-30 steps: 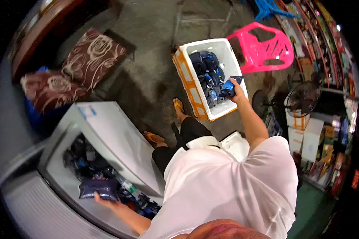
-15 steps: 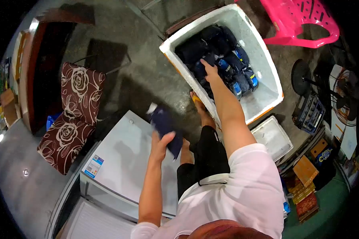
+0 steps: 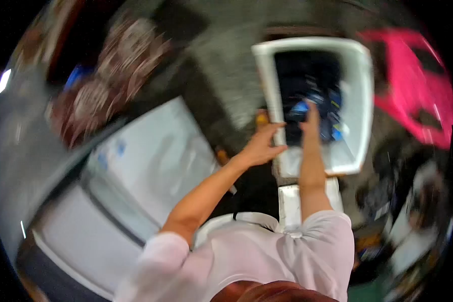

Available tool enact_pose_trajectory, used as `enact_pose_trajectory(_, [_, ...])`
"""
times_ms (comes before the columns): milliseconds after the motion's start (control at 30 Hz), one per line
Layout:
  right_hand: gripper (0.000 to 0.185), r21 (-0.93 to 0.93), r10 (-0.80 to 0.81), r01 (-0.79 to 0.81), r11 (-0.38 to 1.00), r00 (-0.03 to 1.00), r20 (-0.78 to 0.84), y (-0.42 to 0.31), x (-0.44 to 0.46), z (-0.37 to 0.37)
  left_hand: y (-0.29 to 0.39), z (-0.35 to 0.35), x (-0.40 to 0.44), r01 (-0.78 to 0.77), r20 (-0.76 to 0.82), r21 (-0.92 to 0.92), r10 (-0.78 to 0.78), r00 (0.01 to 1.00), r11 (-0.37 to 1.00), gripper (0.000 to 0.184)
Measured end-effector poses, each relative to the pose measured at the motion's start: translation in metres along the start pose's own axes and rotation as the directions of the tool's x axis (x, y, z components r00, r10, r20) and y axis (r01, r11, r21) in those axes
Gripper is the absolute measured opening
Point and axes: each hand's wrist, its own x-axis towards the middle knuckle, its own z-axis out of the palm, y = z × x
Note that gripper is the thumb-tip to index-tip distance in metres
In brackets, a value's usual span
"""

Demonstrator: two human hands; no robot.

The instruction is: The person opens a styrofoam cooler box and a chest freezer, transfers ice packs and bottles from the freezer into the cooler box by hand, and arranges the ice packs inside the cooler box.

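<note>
My left hand (image 3: 260, 147) is at the left side of a white foam box (image 3: 360, 105), thumb and fingers apart, with nothing visible in it. Its fingertips overlap the box's rim; I cannot tell whether they touch it. Inside the box, my right hand (image 3: 311, 115) reaches down at the dark bundles (image 3: 307, 70), right beside one with a bright blue label (image 3: 300, 108). Blur hides whether its fingers grip that bundle. More blue and yellow marks show on the bundles at the box's right.
A pale cabinet top (image 3: 156, 151) lies to the left, with a brown flower-patterned chair (image 3: 95, 95) beyond it. A pink plastic chair (image 3: 412, 85) stands right of the foam box. A white tray (image 3: 289, 206) is under my right arm.
My left hand held a dark bundle over the cabinet's edge; now it is bare and has moved right to the box. My view has turned, and my right hand remains in the box.
</note>
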Motion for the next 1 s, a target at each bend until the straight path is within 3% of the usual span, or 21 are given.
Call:
enact_pose_trajectory(33, [0.095,0.068,-0.094,0.090,0.994,0.995,0.046,0.012,0.008,0.025,-0.007,-0.018,-0.040,0.061,-0.099,-0.004,-0.061,0.993,0.998,0.067])
enact_pose_trajectory(67, [0.088,0.339,0.158,-0.225,0.913,0.964,0.215,0.019,0.023,0.014,-0.005,-0.031,-0.073,0.054,-0.185,-0.049,-0.062,0.981,0.997,0.061])
enact_pose_trajectory(100, [0.083,0.593,0.419,-0.564,0.575,0.825,0.378,0.027,0.040,0.003,-0.005,-0.042,-0.101,0.015,-0.250,-0.091,-0.037,0.968,0.996,0.056])
enact_pose_trajectory(133, [0.081,0.672,0.614,-0.717,0.188,0.619,0.489,0.034,0.057,-0.007,-0.014,-0.058,-0.137,0.037,-0.379,-0.117,-0.079,0.922,0.992,0.048])
enact_pose_trajectory(167, [0.054,0.553,0.667,-0.723,0.413,0.654,0.356,0.018,0.058,0.006,-0.018,-0.083,-0.183,0.000,-0.524,-0.085,-0.045,0.850,0.996,0.044])
enact_pose_trajectory(200, [0.061,0.573,0.682,-0.694,0.436,0.670,0.292,-0.014,0.044,0.005,-0.014,-0.106,-0.237,0.101,-0.605,-0.130,-0.160,0.780,0.986,0.042])
enact_pose_trajectory(267, [0.069,0.470,0.579,-0.595,0.652,0.791,0.200,-0.075,0.002,0.016,-0.055,-0.139,-0.350,0.245,-0.875,-0.029,-0.143,0.462,0.969,0.037])
enact_pose_trajectory(333, [0.067,0.333,0.497,-0.549,0.767,0.836,0.233,-0.105,-0.030,0.024,-0.132,-0.161,-0.474,0.148,-0.995,-0.086,-0.091,0.028,0.985,0.035])
enact_pose_trajectory(400, [0.055,0.173,0.426,-0.491,0.854,0.850,0.308,-0.088,-0.051,0.010,-0.180,-0.137,-0.586,0.138,-0.883,-0.315,-0.236,-0.407,0.939,0.033])
enact_pose_trajectory(433, [0.049,0.063,0.376,-0.445,0.893,0.816,0.439,-0.091,-0.067,-0.007,-0.217,-0.117,-0.635,0.085,-0.769,-0.411,-0.296,-0.567,0.908,0.033])
enact_pose_trajectory(467, [0.043,0.092,0.408,-0.449,0.889,0.867,0.286,-0.102,-0.094,-0.009,-0.278,-0.092,-0.683,0.040,-0.681,-0.515,-0.380,-0.625,0.856,0.034])
enact_pose_trajectory(500, [0.048,-0.292,0.320,-0.219,0.931,0.874,0.365,-0.097,-0.105,-0.027,-0.345,-0.057,-0.728,-0.015,-0.580,-0.610,-0.459,-0.673,0.792,0.035])
enact_pose_trajectory(533, [0.047,-0.049,0.518,-0.520,0.853,0.831,0.204,-0.095,-0.120,-0.046,-0.416,-0.023,-0.756,0.186,-0.555,-0.817,-0.658,-0.509,0.545,0.040])
enact_pose_trajectory(567, [0.049,-0.128,0.553,-0.538,0.833,0.810,0.196,-0.096,-0.121,-0.060,-0.373,-0.017,-0.747,0.337,-0.554,-0.832,-0.687,-0.471,0.440,0.049])
enact_pose_trajectory(667, [0.055,-0.355,0.534,-0.482,0.801,0.843,0.061,-0.175,-0.203,-0.029,-0.465,0.054,-0.749,0.445,-0.688,-0.709,-0.675,-0.267,0.547,0.055])
enact_pose_trajectory(700, [0.057,-0.395,0.626,-0.542,0.742,0.772,0.116,-0.168,-0.195,-0.029,-0.388,0.027,-0.753,0.595,-0.717,-0.649,-0.642,-0.270,0.475,0.057])
enact_pose_trajectory(733, [0.062,-0.416,0.515,-0.436,0.798,0.852,0.094,-0.202,-0.219,-0.009,-0.438,0.039,-0.718,0.492,-0.697,-0.686,-0.679,-0.231,0.537,0.057])
enact_pose_trajectory(800, [0.067,-0.426,0.464,-0.348,0.835,0.862,0.205,-0.226,-0.250,0.018,-0.396,0.007,-0.742,0.710,-0.763,-0.526,-0.629,-0.151,0.468,0.062])
enact_pose_trajectory(900, [0.056,-0.444,0.195,-0.019,0.896,0.915,0.354,-0.272,-0.245,0.068,-0.450,0.024,-0.701,0.687,-0.833,-0.493,-0.518,-0.195,0.534,0.071])
enact_pose_trajectory(933, [0.052,-0.403,0.035,0.184,0.896,0.877,0.478,-0.298,-0.228,0.095,-0.468,0.041,-0.696,0.596,-0.804,-0.594,-0.391,-0.447,0.540,0.079])
enact_pose_trajectory(1000, [0.049,-0.281,-0.115,0.338,0.898,0.798,0.591,-0.362,-0.277,0.161,-0.474,0.056,-0.753,0.618,-0.751,-0.655,-0.463,-0.471,0.435,0.080])
